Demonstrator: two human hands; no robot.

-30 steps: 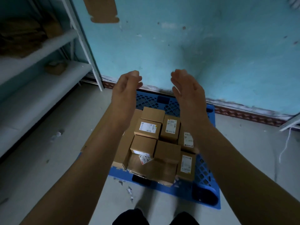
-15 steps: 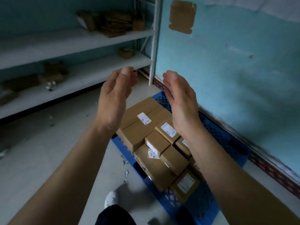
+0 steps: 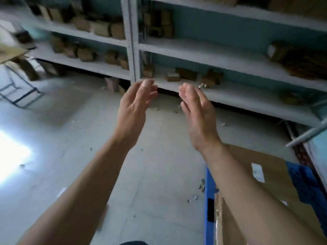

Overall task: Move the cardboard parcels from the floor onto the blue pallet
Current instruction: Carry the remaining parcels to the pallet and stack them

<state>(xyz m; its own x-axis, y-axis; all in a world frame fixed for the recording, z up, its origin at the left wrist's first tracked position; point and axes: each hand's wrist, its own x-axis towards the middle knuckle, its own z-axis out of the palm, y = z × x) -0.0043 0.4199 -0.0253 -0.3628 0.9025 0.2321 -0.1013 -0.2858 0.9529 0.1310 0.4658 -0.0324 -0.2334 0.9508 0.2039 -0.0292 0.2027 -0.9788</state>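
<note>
Grey shelving [image 3: 230, 57] beyond left grip [image 3: 134, 112] and right grip [image 3: 198, 117]. Small brown boxes [image 3: 99, 29] on tiers, blurred, uncountable. Bare floor [image 3: 88, 138] beneath both grips. Below right grip: one large cardboard parcel [image 3: 272, 174], one white label [image 3: 257, 172], lying on blue pallet [image 3: 304, 183]. Both cut off by frame edge, partly hidden behind right forearm. Two grips wide, fingers relaxed, palms facing, holding nothing. Paper scraps [image 3: 194, 198] beside pallet.

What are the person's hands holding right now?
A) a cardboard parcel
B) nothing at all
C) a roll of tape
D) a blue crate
B: the left hand and the right hand are raised in the air, fingers relaxed, with nothing in or between them.
</note>
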